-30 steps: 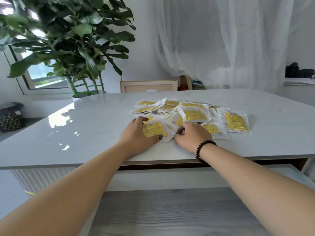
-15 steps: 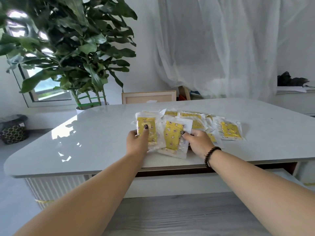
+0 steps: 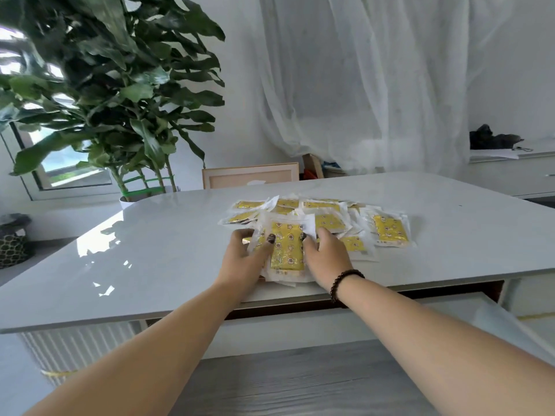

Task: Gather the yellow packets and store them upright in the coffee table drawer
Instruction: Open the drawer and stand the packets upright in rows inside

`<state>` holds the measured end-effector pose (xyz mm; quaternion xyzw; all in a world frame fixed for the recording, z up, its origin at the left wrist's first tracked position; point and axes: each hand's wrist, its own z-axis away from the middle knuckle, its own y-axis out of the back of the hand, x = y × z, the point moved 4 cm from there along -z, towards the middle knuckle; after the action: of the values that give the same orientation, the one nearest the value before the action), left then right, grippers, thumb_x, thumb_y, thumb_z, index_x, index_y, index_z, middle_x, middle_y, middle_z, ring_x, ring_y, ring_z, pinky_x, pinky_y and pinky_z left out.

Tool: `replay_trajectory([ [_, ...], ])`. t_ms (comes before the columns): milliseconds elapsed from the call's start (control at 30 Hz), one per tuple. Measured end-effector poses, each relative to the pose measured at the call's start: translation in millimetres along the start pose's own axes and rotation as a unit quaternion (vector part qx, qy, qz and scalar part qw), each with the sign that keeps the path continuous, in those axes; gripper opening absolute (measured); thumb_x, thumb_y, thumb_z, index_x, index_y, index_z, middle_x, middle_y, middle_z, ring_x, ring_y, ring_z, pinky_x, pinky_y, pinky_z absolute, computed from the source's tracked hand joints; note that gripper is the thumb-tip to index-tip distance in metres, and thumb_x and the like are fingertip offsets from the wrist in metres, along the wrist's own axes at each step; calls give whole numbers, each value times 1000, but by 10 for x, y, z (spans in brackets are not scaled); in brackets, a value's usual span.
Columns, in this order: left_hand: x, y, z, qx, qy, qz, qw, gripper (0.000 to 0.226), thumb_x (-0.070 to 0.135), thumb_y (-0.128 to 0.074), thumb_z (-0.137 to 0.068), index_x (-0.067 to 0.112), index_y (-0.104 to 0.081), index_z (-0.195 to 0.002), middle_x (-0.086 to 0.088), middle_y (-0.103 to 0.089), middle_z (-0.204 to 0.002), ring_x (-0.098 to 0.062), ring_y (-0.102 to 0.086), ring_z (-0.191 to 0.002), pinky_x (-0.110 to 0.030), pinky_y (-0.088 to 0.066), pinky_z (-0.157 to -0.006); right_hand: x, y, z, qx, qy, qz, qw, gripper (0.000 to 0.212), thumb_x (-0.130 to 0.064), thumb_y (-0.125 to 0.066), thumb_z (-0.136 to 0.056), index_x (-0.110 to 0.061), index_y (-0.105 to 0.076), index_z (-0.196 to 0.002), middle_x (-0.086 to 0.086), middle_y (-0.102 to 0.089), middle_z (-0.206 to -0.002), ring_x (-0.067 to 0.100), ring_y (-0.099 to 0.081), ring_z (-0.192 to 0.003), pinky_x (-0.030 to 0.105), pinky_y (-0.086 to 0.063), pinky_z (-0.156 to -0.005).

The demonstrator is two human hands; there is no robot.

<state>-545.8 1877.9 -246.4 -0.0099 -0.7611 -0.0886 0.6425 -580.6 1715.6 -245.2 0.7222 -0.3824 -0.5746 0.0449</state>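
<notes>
Hands at frame centre: left hand and right hand gripping a small stack of clear-edged yellow patterned packets between thumbs and fingers; loose yellow packets scattered just behind on glossy white coffee table; open drawer below.

We see a large leafy plant beside a bright window and sheer white curtains along the wall. Grey wood floor lies below, daylight glaring everywhere
</notes>
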Motion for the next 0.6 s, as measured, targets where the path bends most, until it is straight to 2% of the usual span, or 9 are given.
replay_trajectory([
  [100, -22, -51, -8, -39, -4, -38, 999, 58, 15, -78, -77, 25, -46, -124, 0, -71, -102, -18, -72, -89, -40, -58, -84, 18, -29, -26, -12, 10, 19, 1000, 37, -27, -42, -97, -26, -26, -64, -6, -34, -60, 11, -33, -50, 24, -23, -47],
  [167, -39, -10, -49, -10, 4, -36, 999, 62, 10, -78, -76, 25, -46, -127, -2, -71, -103, -20, -71, -90, -42, -57, -86, 1, -12, -16, -14, 13, -31, 999, 31, -25, -46, -95, -15, -38, -67, -2, -36, -56, 14, -34, -48, 24, -26, -45],
  [267, -88, 123, -121, 67, 41, 71, 994, 64, 8, -76, -78, 23, -44, -131, -8, -69, -110, -26, -70, -93, -47, -55, -90, 10, 63, -15, 30, -4, -117, 993, 18, -22, -51, -93, -9, -57, -82, -2, -53, -57, 7, -51, -45, 19, -40, -45],
  [333, -115, 194, -158, 104, 58, 160, 980, 65, 6, -70, -84, 23, -39, -138, -7, -62, -120, -28, -67, -99, -47, -56, -86, 28, 137, -66, 84, -6, -101, 991, 7, -20, -54, -91, -15, -57, -88, -3, -58, -68, 11, -59, -60, 23, -46, -55],
  [367, -116, 211, -166, 117, 61, 199, 971, 66, 4, -65, -87, 23, -34, -142, -6, -58, -123, -27, -66, -99, -44, -58, -78, 23, 175, -102, 102, 3, -66, 993, 2, -19, -54, -90, -18, -56, -91, -4, -58, -73, 14, -59, -67, 25, -47, -59],
  [433, -103, 220, -168, 128, 62, 237, 961, 69, 1, -56, -93, 27, -24, -149, -4, -52, -125, -22, -66, -92, -37, -61, -61, 8, 219, -183, 116, 46, 28, 992, 12, -15, -56, -88, -19, -54, -100, -5, -57, -87, 14, -57, -77, 30, -51, -69],
  [500, -89, 208, -162, 123, 59, 233, 963, 76, 0, -52, -95, 33, -14, -152, -1, -49, -130, -17, -66, -87, -33, -61, -56, 20, 198, -259, 97, 107, 136, 980, 30, -18, -59, -87, -18, -52, -116, -1, -57, -111, 17, -56, -101, 35, -49, -86],
  [533, -77, 199, -149, 117, 57, 226, 965, 80, -1, -51, -95, 36, -10, -152, 1, -48, -131, -16, -66, -86, -33, -61, -56, 42, 150, -293, 64, 124, 193, 971, 41, -23, -59, -86, -18, -48, -125, 1, -53, -125, 20, -49, -116, 37, -44, -96],
  [600, -62, 187, -124, 100, 51, 209, 972, 81, -1, -48, -96, 42, -7, -151, 3, -50, -131, -15, -67, -83, -32, -61, -58, 122, 25, -342, -31, 103, 267, 958, 65, -37, -56, -87, -18, -29, -143, 2, -35, -147, 24, -25, -139, 40, -27, -111],
])
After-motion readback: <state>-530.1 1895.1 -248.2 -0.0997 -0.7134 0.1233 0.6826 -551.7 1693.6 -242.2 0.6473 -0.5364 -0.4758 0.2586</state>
